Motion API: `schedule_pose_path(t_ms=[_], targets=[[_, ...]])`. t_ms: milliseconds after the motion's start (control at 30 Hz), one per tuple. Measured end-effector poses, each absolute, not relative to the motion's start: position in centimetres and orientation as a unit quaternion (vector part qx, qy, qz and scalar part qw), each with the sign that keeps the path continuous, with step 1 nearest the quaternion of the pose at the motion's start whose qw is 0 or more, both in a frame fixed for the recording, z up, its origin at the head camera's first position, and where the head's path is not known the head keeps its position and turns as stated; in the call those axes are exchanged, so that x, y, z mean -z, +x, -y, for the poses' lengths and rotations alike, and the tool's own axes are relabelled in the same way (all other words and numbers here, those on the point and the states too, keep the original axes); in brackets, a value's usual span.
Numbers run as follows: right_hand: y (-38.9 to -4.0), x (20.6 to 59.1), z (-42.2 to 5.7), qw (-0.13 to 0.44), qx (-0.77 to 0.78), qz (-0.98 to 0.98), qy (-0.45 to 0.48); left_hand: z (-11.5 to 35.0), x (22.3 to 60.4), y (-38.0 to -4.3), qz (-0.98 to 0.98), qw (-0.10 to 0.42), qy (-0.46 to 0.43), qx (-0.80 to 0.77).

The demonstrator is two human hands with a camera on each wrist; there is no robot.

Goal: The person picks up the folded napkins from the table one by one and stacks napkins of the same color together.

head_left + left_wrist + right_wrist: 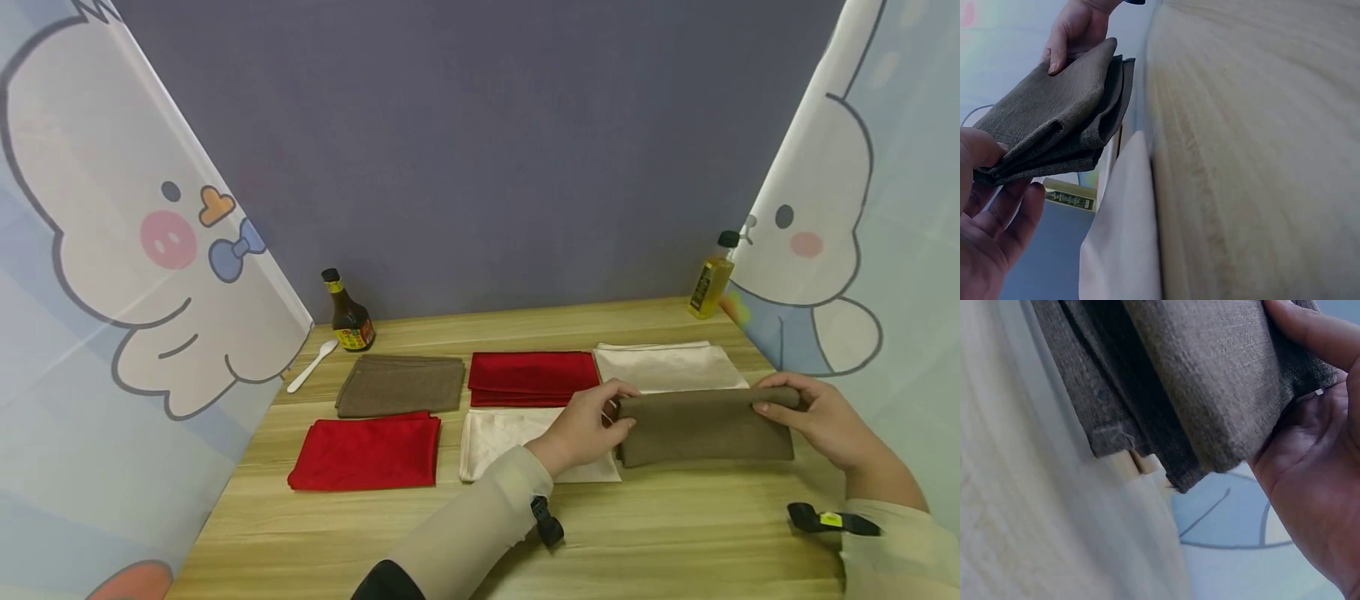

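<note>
A folded grey-brown cloth [705, 427] hangs between both hands above the table at the right, its layers showing at the lower edge in the wrist views. My left hand [585, 423] pinches its left end between thumb and fingers. At the opposite end, my right hand [828, 417] grips the cloth with the thumb on the near face. Partly behind it lies a folded cream cloth [667, 367]. Another cream cloth [498, 437] sits under the left hand and forearm, partly hidden. In the left wrist view, the held cloth [1054, 106] appears clear of the table.
Folded red cloths [367, 454] [532, 375] and a second grey-brown cloth [401, 385] lie on the wooden table [637, 533]. A dark sauce bottle [351, 317] and a white spoon [311, 367] are at back left. An oil bottle [711, 283] stands at back right, near printed side panels.
</note>
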State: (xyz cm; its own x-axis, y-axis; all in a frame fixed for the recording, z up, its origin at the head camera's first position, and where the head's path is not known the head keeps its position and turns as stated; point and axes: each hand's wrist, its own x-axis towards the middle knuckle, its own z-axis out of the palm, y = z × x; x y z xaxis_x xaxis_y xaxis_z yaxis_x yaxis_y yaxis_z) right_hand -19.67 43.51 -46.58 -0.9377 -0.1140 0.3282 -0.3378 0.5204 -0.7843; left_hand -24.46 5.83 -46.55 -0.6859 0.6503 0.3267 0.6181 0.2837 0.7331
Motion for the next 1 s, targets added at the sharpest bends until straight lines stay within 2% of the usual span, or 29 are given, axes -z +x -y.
schedule_pose_path(t_ms=[600, 1000], targets=[[-19.7, 42.7, -40.5, 0.119, -0.359, 0.915, 0.142, -3.1, 45.0, -25.1, -0.780, -0.024, 0.381, -0.496], [-20.7, 40.4, -38.4, 0.114, -0.349, 0.905, 0.217, -0.1, 43.6, -26.1, -0.772, -0.057, 0.388, -0.500]])
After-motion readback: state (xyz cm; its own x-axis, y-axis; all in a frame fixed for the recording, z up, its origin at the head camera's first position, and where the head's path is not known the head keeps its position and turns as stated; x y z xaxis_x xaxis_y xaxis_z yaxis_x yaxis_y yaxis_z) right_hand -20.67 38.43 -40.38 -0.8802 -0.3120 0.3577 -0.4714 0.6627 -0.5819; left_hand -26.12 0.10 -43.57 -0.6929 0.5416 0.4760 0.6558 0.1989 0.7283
